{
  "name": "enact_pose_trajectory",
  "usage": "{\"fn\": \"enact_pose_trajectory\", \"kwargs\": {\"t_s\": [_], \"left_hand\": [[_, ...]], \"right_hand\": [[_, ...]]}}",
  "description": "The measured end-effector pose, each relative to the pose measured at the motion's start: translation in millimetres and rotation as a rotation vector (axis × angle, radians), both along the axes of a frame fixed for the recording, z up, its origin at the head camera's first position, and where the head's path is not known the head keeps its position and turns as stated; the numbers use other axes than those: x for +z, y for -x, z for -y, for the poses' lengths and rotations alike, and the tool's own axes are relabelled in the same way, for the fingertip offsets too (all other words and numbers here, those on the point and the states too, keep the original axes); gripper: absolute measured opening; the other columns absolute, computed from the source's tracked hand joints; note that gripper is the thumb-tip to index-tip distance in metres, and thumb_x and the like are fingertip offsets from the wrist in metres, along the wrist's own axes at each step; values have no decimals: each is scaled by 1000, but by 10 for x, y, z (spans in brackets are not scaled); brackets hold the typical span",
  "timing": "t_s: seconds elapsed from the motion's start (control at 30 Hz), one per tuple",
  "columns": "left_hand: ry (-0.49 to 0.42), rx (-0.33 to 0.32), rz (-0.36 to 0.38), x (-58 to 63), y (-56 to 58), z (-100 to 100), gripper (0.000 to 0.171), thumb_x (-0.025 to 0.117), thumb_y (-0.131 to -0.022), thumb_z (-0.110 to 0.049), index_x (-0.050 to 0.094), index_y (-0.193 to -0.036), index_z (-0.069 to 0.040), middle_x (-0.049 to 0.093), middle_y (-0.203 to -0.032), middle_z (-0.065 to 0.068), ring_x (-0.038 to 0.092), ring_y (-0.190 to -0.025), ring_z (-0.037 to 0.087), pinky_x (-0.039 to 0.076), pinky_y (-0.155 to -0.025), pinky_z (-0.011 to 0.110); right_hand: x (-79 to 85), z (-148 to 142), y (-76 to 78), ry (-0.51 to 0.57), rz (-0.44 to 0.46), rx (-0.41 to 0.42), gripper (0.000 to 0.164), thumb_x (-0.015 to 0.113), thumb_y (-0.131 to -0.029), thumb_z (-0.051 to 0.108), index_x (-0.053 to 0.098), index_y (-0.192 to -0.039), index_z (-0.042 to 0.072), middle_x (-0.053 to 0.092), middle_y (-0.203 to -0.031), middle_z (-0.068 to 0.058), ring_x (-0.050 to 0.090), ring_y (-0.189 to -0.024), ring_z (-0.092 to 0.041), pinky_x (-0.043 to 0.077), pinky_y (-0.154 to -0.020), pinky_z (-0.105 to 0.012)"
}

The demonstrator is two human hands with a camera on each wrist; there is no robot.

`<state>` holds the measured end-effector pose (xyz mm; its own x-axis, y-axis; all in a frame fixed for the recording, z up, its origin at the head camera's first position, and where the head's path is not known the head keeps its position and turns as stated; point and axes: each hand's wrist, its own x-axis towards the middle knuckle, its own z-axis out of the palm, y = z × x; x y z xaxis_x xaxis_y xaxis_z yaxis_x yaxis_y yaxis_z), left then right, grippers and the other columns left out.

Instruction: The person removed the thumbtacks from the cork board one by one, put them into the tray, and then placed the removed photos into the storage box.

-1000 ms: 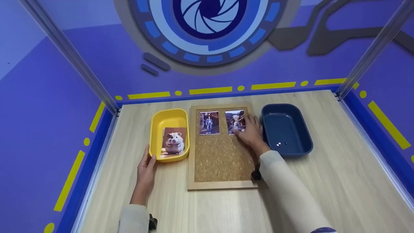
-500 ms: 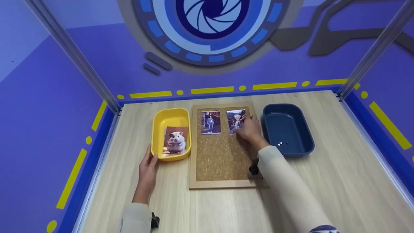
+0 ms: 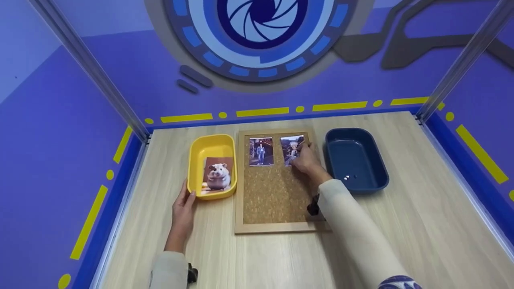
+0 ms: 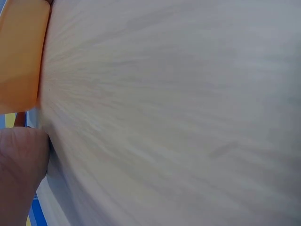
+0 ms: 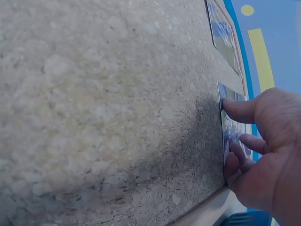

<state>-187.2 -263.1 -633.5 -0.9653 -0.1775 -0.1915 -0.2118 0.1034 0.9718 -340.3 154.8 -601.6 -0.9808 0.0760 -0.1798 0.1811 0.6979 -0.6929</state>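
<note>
My left hand [image 3: 183, 212] lies against the lower left corner of a yellow tray [image 3: 209, 151], thumb at the front wall and fingers along the side. Inside the tray is a photo of a hamster [image 3: 219, 176]. On the framed cork board [image 3: 273, 196], my right hand [image 3: 308, 160] holds the upper right photo [image 3: 287, 143] of a figure by its edges, the fingers partly covering it. The right wrist view shows my thumb [image 5: 242, 110] on that photo and the other fingers curled at its far side. Left of it lies another photo [image 3: 261, 152] of a standing person.
A navy tray [image 3: 353, 156] stands right of the board, with a few small shiny things [image 3: 347, 177] on its bottom. Beneath everything is a light wood table [image 3: 417, 224]. A purple-blue panel [image 3: 132, 72] rises behind it, with side panels left and right.
My right hand's fingers have drawn in from the photo's right edge and the hand has shifted slightly left. The left hand stays at the yellow tray; the camera view has moved a little.
</note>
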Motion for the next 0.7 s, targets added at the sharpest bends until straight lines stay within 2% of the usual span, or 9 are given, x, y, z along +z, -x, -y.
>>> {"fn": "enact_pose_trajectory", "kwargs": {"t_s": [0.1, 0.2, 0.23, 0.33, 0.43, 0.47, 0.57, 0.7], "left_hand": [[5, 8, 3, -5, -6, 17, 62, 43, -116, -39, 16, -172, -37, 16, -179, -20, 11, -169, 10, 19, -138, 38], [-4, 11, 9, -8, -10, 25, 62, 44, -116, -39, 17, -172, -35, 16, -179, -20, 11, -169, 11, 19, -138, 38], [-10, 12, 10, -11, -9, 27, 63, 44, -115, -39, 17, -172, -34, 16, -179, -19, 11, -169, 11, 19, -138, 38], [-20, 14, 4, -13, -6, 24, 64, 45, -115, -39, 17, -172, -32, 15, -179, -17, 10, -170, 13, 18, -139, 39], [-21, 23, 6, -11, -8, 16, 64, 46, -115, -40, 18, -172, -33, 15, -179, -17, 10, -170, 13, 18, -139, 40], [-20, 22, 7, -8, -12, 13, 64, 46, -115, -40, 18, -172, -34, 15, -179, -17, 10, -170, 13, 18, -139, 40], [-19, 19, 7, 4, -19, 4, 63, 46, -115, -41, 19, -171, -36, 16, -179, -19, 11, -169, 11, 19, -138, 38], [-29, 11, -6, 25, -11, 9, 63, 46, -115, -40, 19, -171, -37, 18, -178, -19, 12, -169, 10, 19, -138, 37]], "right_hand": [[18, 18, 44, 16, 34, -15, 56, 77, -88, 13, 56, -137, -4, 33, -156, -27, 46, -136, -42, 42, -123, -52], [-90, -4, 186, 11, 41, -27, 44, 79, -84, 12, 64, -123, -4, 38, -151, -30, 47, -130, -43, 44, -117, -51], [-79, 4, 198, 15, 49, -33, 42, 78, -84, 11, 65, -121, -3, 40, -151, -30, 46, -130, -42, 43, -118, -52], [-50, 15, 224, 24, 60, -29, 46, 76, -82, 9, 65, -125, -4, 42, -150, -32, 44, -132, -43, 42, -118, -52], [97, 55, 147, 60, 94, -26, 58, 74, -87, 8, 55, -140, -3, 29, -163, -30, 43, -139, -42, 38, -126, -54], [94, 50, 154, 61, 96, -21, 59, 74, -88, 8, 53, -141, -2, 25, -165, -29, 44, -138, -42, 40, -125, -54], [69, 34, 173, 60, 91, -21, 54, 74, -91, 10, 52, -139, 0, 22, -166, -26, 47, -135, -40, 43, -122, -52], [37, 15, 192, 58, 51, -38, 49, 74, -91, 11, 54, -134, -1, 29, -158, -26, 46, -133, -39, 44, -120, -49]]}}
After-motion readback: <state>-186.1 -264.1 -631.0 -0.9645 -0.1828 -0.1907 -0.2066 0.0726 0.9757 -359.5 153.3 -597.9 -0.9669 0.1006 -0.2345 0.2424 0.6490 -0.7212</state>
